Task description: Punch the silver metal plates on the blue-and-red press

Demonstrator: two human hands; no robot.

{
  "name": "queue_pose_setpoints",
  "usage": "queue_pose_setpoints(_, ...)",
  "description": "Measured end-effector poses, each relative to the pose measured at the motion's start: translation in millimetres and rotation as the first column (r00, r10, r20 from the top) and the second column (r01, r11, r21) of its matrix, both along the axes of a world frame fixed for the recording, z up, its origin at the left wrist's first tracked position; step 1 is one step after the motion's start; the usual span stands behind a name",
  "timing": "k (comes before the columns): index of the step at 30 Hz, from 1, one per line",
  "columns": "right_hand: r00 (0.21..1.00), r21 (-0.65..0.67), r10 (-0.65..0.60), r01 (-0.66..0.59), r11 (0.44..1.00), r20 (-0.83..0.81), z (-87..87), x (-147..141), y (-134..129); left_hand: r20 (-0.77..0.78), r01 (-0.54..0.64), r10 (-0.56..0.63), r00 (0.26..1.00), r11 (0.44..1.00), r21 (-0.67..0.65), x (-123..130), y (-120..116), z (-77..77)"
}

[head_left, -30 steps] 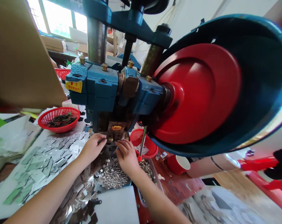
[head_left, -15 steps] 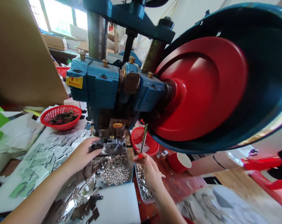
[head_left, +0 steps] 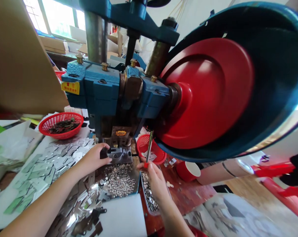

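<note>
My left hand is at the left end of the metal die block under the blue press. Its thumb and fingertips close around a small dark piece on the block. My right hand grips a thin metal rod with a red end, which stands nearly upright beside the press. Below the block, a tray of small shiny metal parts sits between my hands. Under my right forearm stands a clear plastic box of small metal pieces.
Flat metal plates lie spread at the left, near a red basket of dark pieces. Another red basket stands behind my right hand. A large red flywheel fills the upper right. A red cup stands on the table.
The whole view has shifted slightly, moving the press and flywheel to the left. My left fingertips sit further over the die block's left end. My right hand still holds the rod.
</note>
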State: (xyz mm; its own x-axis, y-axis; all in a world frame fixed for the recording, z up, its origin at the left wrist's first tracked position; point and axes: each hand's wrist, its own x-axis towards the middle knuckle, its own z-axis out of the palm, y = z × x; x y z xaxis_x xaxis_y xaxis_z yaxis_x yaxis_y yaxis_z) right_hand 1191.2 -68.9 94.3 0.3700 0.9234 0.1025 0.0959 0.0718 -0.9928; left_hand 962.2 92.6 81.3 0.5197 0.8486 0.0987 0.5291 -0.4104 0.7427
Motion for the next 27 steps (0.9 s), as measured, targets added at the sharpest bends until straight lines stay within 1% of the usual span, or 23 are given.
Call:
queue_pose_setpoints(3,1.000,-0.003,-0.009,0.009,1.000,0.029,4.9,0,0,0.007,-0.029,0.029,1.000,0.999,-0.017,-11,-3,5.7)
queue_pose_setpoints(5,0.998,-0.011,-0.018,0.019,1.000,0.055,6.9,1,0,0.006,-0.064,0.064,0.998,0.998,-0.009,-26,-6,10.5)
queue_pose_setpoints(7,0.993,-0.011,-0.033,0.035,0.999,0.110,5.6,2,1,-0.024,-0.115,0.116,0.993,0.993,0.021,-46,-10,14.0)
queue_pose_setpoints(9,0.978,0.007,-0.065,0.065,0.998,0.199,-0.6,3,4,-0.085,-0.176,0.179,0.980,0.983,0.046,-69,-15,14.4)
queue_pose_setpoints(11,0.956,0.042,-0.125,0.118,0.992,0.264,-11.3,4,8,-0.148,-0.226,0.231,0.962,0.973,0.047,-89,-21,11.2)
queue_pose_setpoints(13,0.956,0.066,-0.169,0.157,0.985,0.239,-23.7,5,11,-0.186,-0.255,0.259,0.948,0.966,0.045,-104,-29,6.1)
queue_pose_setpoints(15,0.973,0.060,-0.175,0.168,0.984,0.148,-33.8,5,16,-0.196,-0.250,0.258,0.946,0.966,0.067,-110,-36,1.5)
queue_pose_setpoints(17,0.982,0.025,-0.150,0.148,0.989,0.119,-38.3,4,24,-0.200,-0.226,0.245,0.949,0.968,0.110,-110,-41,-1.0)
queue_pose_setpoints(18,0.980,0.007,-0.133,0.134,0.991,0.147,-38.0,1,31,-0.205,-0.209,0.233,0.951,0.969,0.131,-107,-44,-1.4)
queue_pose_setpoints(20,0.955,-0.022,-0.081,0.091,0.996,0.286,-33.0,-7,50,-0.230,-0.156,0.193,0.954,0.973,0.168,-97,-47,-1.3)
queue_pose_setpoints(21,0.927,-0.032,-0.054,0.071,0.997,0.372,-29.1,-13,60,-0.248,-0.121,0.167,0.954,0.975,0.187,-91,-48,-1.2)
queue_pose_setpoints(23,0.831,-0.080,0.004,0.049,0.996,0.557,-20.6,-27,82,-0.300,-0.047,0.116,0.947,0.972,0.228,-79,-50,-1.4)
queue_pose_setpoints(24,0.791,-0.117,0.034,0.048,0.992,0.611,-16.9,-33,92,-0.333,-0.017,0.101,0.938,0.969,0.246,-73,-51,-1.8)
queue_pose_setpoints(25,0.769,-0.156,0.060,0.053,0.986,0.637,-14.1,-39,99,-0.366,0.004,0.094,0.926,0.966,0.259,-68,-52,-2.2)
queue_pose_setpoints(26,0.770,-0.186,0.074,0.059,0.981,0.634,-12.3,-42,104,-0.397,0.019,0.092,0.913,0.964,0.267,-64,-52,-2.7)
queue_pose_setpoints(27,0.797,-0.197,0.067,0.067,0.978,0.600,-11.5,-43,107,-0.423,0.029,0.092,0.902,0.962,0.271,-61,-53,-3.1)
